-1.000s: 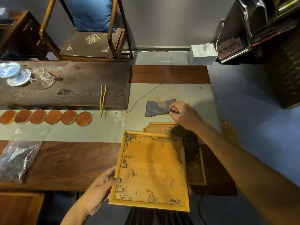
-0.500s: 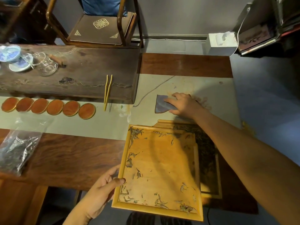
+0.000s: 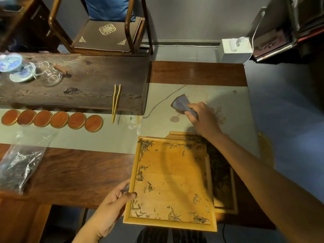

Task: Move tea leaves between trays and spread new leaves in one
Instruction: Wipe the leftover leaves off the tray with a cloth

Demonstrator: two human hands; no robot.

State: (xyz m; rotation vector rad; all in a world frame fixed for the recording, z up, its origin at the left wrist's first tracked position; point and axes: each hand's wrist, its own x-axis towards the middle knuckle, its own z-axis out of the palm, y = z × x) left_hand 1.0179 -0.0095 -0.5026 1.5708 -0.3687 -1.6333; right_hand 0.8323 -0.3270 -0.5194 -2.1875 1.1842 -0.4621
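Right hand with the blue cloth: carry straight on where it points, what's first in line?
Probably bare runner: the right hand and blue cloth point up-left, toward the dark wooden board's corner. Depth is unclear.

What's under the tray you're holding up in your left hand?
Under the held tray, gripped by the left hand, a second tray shows at its right and far edges, holding a dark mass of tea leaves. The rest of it is covered.

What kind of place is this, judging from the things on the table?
Probably a tea room or tea-tasting table. A dark wooden tea board carries a glass pitcher and blue-and-white cups, a row of round coasters lies before it, and loose tea leaves lie in a wooden tray.
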